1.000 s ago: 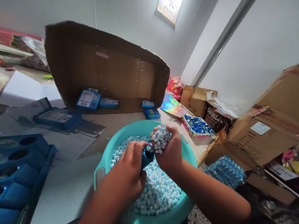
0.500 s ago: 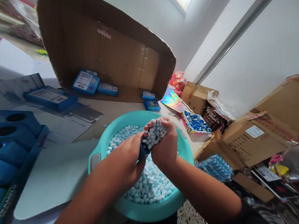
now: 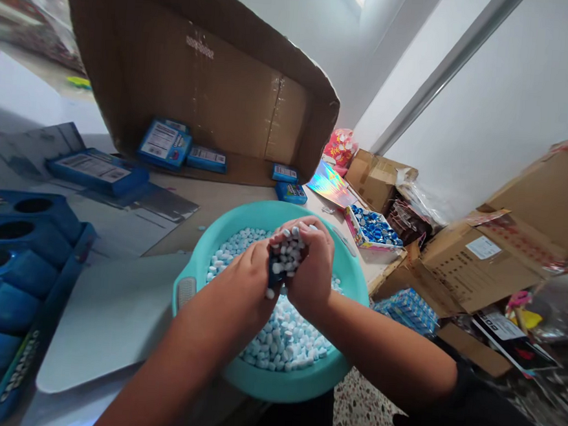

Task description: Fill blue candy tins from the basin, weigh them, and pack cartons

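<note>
Tablets [image 3: 287,343] in white and pale blue: bulk quantity inside the basin, plus a handful held above it. Clock positions are read from the basin.

- Cardboard carton [image 3: 233,99]: at 11 o'clock, open side facing the basin; flat blue packs [image 3: 207,158] rest inside.
- Basin [image 3: 301,388]: turquoise, round, located below both hands.
- Display tray [image 3: 26,286]: blue, with round openings, at 9 o'clock.
- Shallow box [image 3: 372,245]: at 2 o'clock, filled with shiny blue caps [image 3: 373,226].
- Left hand [image 3: 245,281]: fingers wrapped around the container, at its 9 o'clock side.
- Right hand [image 3: 315,264]: fingers curled together, cupped around the handful, at the container's 3 o'clock side.
- Container [image 3: 275,269]: small, dark blue, largely hidden between the hands; fill level cannot be determined.
- Single tablet [image 3: 269,293]: 1 piece, at the container's 6 o'clock, just beside the left hand.
</note>
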A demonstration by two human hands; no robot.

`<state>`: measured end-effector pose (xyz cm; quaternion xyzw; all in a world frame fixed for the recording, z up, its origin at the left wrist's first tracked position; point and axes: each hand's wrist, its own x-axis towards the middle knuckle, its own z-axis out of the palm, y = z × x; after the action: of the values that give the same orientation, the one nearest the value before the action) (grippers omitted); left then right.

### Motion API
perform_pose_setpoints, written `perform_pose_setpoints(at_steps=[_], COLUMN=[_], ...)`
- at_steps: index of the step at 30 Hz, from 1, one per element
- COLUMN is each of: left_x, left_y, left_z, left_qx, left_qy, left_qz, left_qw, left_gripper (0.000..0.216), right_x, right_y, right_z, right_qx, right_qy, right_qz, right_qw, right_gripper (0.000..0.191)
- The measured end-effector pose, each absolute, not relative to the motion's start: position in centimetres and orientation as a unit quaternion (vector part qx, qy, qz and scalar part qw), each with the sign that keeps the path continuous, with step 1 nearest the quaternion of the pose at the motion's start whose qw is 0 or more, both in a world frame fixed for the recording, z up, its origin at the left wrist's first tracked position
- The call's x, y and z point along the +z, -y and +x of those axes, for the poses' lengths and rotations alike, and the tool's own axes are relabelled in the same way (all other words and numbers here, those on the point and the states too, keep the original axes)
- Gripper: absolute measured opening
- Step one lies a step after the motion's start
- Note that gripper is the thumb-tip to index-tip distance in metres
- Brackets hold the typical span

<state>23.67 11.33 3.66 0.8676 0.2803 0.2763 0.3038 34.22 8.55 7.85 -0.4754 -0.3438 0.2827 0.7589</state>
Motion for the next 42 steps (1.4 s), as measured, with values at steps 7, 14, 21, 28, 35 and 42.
perform_pose_setpoints(at_steps=[7, 14, 21, 28, 35, 42], left_x=[4.3, 4.5, 4.8, 5.0, 4.7, 5.3], left_y=[-11.2, -11.1, -11.1, -11.2, -11.2, -11.0], left_z=[23.5, 23.7, 23.5, 23.1, 23.2, 22.5], left_qx=[0.246, 0.256, 0.264, 0.250, 0.284, 0.308], left_qy=[-0.289, -0.293, -0.294, -0.292, -0.277, -0.299], left_qz=[0.876, 0.874, 0.870, 0.872, 0.867, 0.844], left_qw=[0.299, 0.292, 0.295, 0.304, 0.302, 0.322], left_gripper=[0.052, 0.046, 0.044, 0.042, 0.044, 0.031], right_x=[7.9, 8.8, 9.5, 9.2, 9.3, 9.4], right_y=[-9.2, -8.9, -8.2, -8.4, -8.3, -8.0], right_z=[34.7, 34.6, 34.1, 34.4, 34.3, 34.2], right_qx=[0.297, 0.366, 0.391, 0.394, 0.417, 0.425], right_qy=[0.326, 0.304, 0.327, 0.324, 0.308, 0.309], right_qz=[-0.486, -0.459, -0.458, -0.452, -0.429, -0.416], right_qw=[0.755, 0.750, 0.729, 0.732, 0.740, 0.742], right_gripper=[0.014, 0.010, 0.009, 0.009, 0.007, 0.036])
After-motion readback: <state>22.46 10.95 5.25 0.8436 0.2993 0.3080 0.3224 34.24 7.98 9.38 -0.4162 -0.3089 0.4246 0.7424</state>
